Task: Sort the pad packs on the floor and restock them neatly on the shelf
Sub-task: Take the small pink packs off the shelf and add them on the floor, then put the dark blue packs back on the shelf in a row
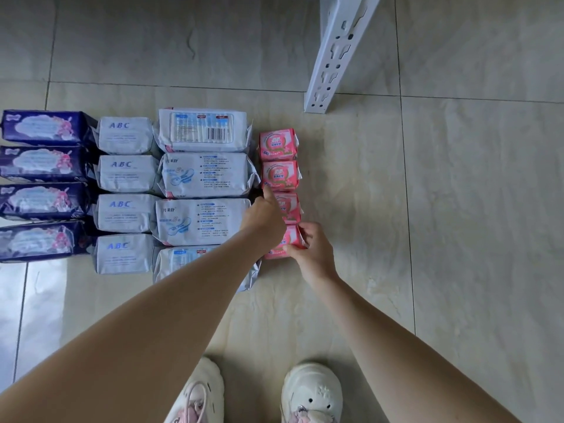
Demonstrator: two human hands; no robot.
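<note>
Beside "ABC" packs (pixel 123 138), right hand (pixel 314 251) pinches nearest pink pack (pixel 290 241); left hand (pixel 265 218), forefinger extended, touches another.

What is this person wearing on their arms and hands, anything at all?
Nothing shows: both forearms are bare with no sleeves, and the left hand and right hand carry no gloves, rings, watch or bracelets.
</note>
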